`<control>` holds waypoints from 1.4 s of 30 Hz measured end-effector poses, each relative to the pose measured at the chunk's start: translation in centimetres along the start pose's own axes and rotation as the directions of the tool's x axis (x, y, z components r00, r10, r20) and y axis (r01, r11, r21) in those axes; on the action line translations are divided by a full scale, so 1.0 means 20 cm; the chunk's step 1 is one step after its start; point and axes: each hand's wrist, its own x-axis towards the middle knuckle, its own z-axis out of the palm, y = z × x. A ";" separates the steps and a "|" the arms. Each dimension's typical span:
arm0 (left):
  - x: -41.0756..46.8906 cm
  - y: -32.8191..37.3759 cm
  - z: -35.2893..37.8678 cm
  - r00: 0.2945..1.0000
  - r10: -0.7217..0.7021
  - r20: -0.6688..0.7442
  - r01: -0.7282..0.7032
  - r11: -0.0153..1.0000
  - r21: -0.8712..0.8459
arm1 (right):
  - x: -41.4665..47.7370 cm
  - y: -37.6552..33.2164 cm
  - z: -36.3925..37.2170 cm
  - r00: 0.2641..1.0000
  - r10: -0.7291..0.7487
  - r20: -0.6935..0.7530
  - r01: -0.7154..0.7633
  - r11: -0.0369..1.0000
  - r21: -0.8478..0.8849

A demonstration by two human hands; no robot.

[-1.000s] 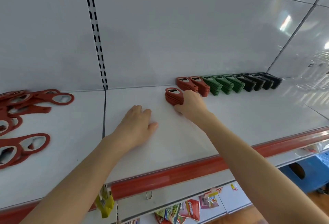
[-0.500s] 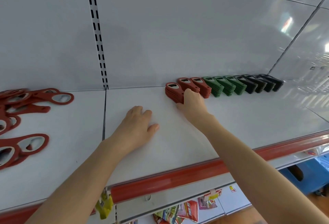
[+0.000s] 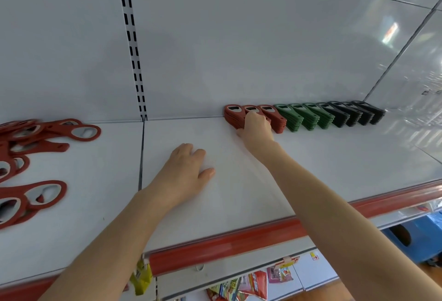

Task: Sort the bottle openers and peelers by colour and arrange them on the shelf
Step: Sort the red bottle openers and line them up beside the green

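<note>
**At the back of the shelf: a red stack meets the colour row**

Along the rear edge of the white shelf (image 3: 334, 157) runs a tidy row of stacks: red, then the green stacks (image 3: 303, 116), then the black stacks (image 3: 356, 114). These small slotted tools are probably the peelers, though the view does not settle that. The right hand (image 3: 256, 126) is at the row's left end. Its fingers curl over the tops and its thumb sits low at the front, clasping the leftmost red stack (image 3: 233, 115) against its red neighbour (image 3: 275, 119). The left hand (image 3: 189, 176) lies flat on the bare shelf, fingers relaxed, holding nothing.

The step in hand looks like seating this red stack flush with the others. Next would be letting go without toppling it, then turning to the loose red bottle openers (image 3: 79, 131), which lie scattered well apart at the far left.

The right hand covers the front of the leftmost stack and most of the one beside it, so whether they touch or line up cannot be told. The heap of bottle openers is cut off by the left edge, so its count is unknown. The packets (image 3: 251, 284) below the red rail (image 3: 227, 241) are too blurred to identify.
</note>
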 end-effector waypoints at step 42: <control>-0.09 0.07 -0.15 0.998 0.022 -0.065 -0.012 0.989 0.149 | -0.20 0.09 -0.19 0.901 -0.424 -0.087 0.433 0.891 0.138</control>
